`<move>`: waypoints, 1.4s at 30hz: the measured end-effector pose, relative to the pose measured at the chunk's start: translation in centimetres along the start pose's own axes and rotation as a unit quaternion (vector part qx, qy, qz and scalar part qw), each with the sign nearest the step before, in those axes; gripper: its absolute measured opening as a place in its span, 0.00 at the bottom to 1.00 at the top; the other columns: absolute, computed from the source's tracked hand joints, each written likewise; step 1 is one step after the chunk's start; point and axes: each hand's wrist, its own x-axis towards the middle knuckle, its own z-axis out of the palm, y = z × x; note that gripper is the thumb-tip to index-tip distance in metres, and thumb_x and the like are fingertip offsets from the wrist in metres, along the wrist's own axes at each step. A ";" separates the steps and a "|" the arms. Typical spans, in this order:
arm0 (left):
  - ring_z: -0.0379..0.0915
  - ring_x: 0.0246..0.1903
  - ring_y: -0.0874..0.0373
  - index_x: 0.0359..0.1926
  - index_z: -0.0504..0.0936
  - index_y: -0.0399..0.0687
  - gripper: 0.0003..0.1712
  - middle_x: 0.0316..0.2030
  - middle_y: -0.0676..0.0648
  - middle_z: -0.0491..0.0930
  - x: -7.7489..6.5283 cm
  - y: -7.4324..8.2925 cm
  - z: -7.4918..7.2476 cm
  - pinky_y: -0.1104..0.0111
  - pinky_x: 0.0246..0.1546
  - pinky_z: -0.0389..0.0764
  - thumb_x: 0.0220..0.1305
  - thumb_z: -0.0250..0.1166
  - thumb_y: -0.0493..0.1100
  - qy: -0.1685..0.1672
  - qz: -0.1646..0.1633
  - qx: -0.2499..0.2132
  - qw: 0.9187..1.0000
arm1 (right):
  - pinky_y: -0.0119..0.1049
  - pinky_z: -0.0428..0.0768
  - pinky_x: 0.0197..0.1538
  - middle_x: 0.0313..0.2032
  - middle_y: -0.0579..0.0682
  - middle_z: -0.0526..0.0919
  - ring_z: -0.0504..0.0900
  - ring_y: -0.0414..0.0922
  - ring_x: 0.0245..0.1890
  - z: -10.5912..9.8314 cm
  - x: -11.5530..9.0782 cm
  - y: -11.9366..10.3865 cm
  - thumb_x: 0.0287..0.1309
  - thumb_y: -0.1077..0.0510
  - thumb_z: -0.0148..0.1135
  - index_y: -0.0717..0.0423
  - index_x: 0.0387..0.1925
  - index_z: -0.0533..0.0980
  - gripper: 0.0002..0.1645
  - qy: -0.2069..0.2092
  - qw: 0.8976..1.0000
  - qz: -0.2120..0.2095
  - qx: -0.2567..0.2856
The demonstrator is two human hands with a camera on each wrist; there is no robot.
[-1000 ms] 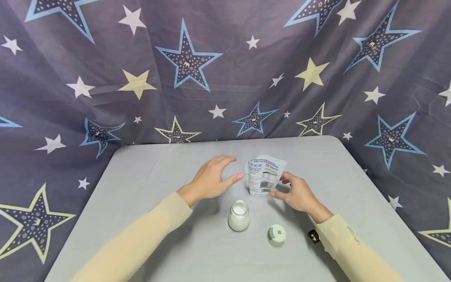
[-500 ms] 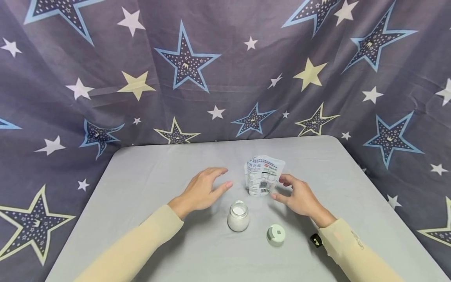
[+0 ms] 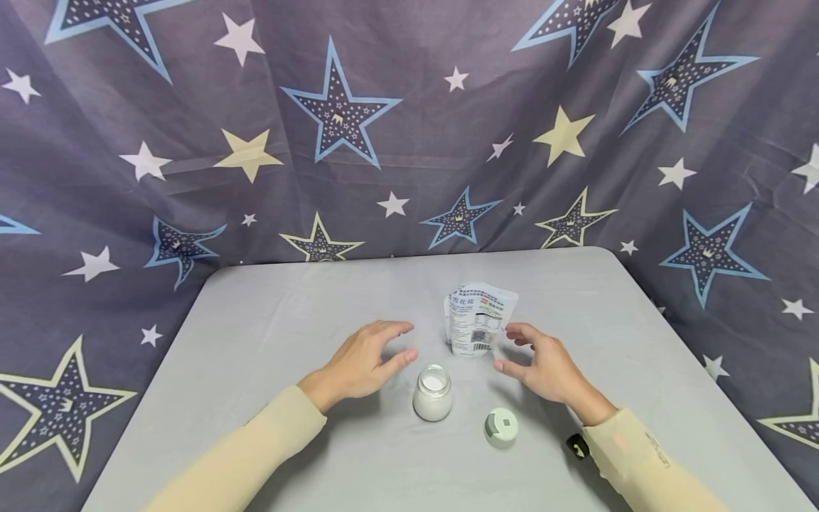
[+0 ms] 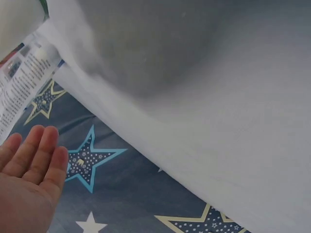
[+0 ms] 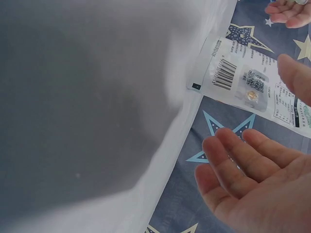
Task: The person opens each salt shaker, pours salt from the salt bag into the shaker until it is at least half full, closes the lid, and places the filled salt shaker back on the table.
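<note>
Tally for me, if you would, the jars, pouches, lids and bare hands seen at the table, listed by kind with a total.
Jar: 1
Pouch: 1
Pale green lid: 1
Bare hands (left hand, right hand): 2
Total: 5

I count two hands (image 3: 360, 361) of mine, two pale sleeves (image 3: 246, 446), one table (image 3: 269, 302), one printed pouch (image 3: 476, 320), one glass jar (image 3: 432, 400), one pale green cap (image 3: 502, 425) and one small black object (image 3: 578, 446) whose kind I cannot tell. On one dark cloth (image 3: 409, 43), from the head view, I count two solid yellow stars (image 3: 249, 154) and four yellow-outlined stars (image 3: 320, 246).
</note>
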 end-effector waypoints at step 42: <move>0.70 0.67 0.51 0.71 0.71 0.45 0.40 0.65 0.46 0.76 -3.4 -0.6 1.2 0.53 0.68 0.69 0.69 0.63 0.65 -0.069 -0.017 -0.022 0.997 | 0.59 0.74 0.59 0.55 0.50 0.85 0.80 0.53 0.54 -1.4 -4.3 -0.5 0.33 0.49 0.88 0.55 0.60 0.80 0.48 -0.096 0.993 -0.011 0.072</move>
